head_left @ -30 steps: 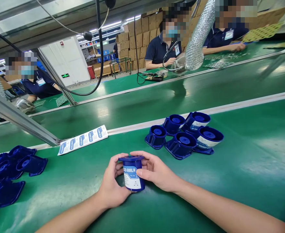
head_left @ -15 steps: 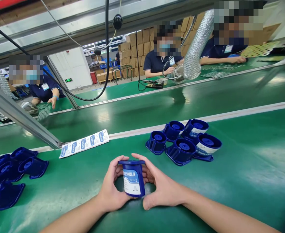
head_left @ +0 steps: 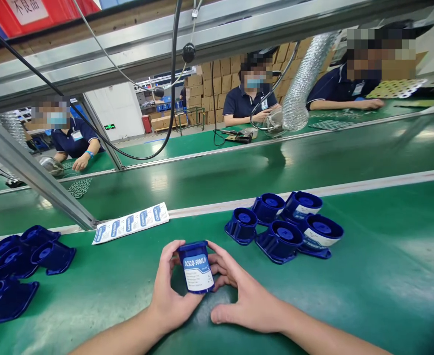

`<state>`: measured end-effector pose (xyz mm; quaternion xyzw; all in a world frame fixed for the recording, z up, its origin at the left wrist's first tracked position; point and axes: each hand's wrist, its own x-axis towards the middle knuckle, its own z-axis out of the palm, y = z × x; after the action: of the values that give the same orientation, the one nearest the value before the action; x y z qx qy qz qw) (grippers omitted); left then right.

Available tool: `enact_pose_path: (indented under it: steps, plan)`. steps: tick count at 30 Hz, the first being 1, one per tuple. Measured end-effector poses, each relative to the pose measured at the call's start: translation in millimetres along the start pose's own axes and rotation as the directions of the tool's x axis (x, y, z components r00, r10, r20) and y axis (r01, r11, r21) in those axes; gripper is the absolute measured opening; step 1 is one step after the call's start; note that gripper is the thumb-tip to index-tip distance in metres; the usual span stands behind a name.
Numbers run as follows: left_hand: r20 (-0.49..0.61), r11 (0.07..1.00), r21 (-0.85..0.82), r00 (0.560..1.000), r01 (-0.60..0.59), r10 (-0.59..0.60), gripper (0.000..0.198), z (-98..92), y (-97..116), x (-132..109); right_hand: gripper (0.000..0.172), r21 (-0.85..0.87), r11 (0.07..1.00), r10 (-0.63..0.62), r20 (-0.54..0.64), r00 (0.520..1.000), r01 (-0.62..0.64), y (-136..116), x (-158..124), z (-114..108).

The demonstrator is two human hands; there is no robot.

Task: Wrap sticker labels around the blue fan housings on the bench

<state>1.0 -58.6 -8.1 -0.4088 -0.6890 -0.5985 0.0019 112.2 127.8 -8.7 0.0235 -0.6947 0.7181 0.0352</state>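
A blue plastic housing point(head_left: 197, 266) with a white and blue label stands on the green table point(head_left: 368, 276) in front of me. My left hand point(head_left: 170, 293) curls round its left side. My right hand point(head_left: 244, 296) wraps its right side, fingers against the housing, thumb low on the mat. A sheet of the same labels point(head_left: 131, 223) lies farther back to the left.
A cluster of blue housings point(head_left: 283, 224), some labelled, sits to the right. More unlabelled blue housings point(head_left: 15, 266) lie at the left edge. A slanted metal bar point(head_left: 35, 172) crosses the left. Beyond the green conveyor point(head_left: 239, 167), three people in dark shirts work under a silver hose point(head_left: 302, 84).
The housing has been turned a little in my hands, so the label faces more to the front. My right thumb has dropped to the mat. The camera has tilted up slightly.
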Motion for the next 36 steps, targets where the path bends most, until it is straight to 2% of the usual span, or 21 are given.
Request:
enact_pose_path:
  steps: [22, 29, 34, 36]
  plan:
    - [-0.012, 0.972, 0.104, 0.977, -0.209, 0.211, 0.079, 0.1, 3.9, 0.8, 0.137, -0.044, 0.997, 0.059, 0.002, 0.998, -0.058, 3.4, -0.1, 0.4]
    - [0.030, 0.951, 0.133, 0.960, -0.280, 0.278, 0.080, -2.1, 3.3, -4.3, 0.137, -0.043, 0.998, 0.053, 0.005, 0.999, -0.052, 6.0, 0.1, 0.7]
    - [0.008, 0.957, 0.117, 0.963, -0.267, 0.268, 0.079, -1.6, 3.2, -6.2, 0.133, -0.038, 0.999, 0.040, 0.024, 0.999, -0.039, 6.9, -0.1, 2.4]
    - [-0.018, 0.985, 0.052, 0.986, -0.167, 0.168, 0.080, -1.8, 1.8, -6.2, 0.132, -0.133, 0.991, 0.007, -0.017, 1.000, -0.009, 8.7, -0.4, 2.2]
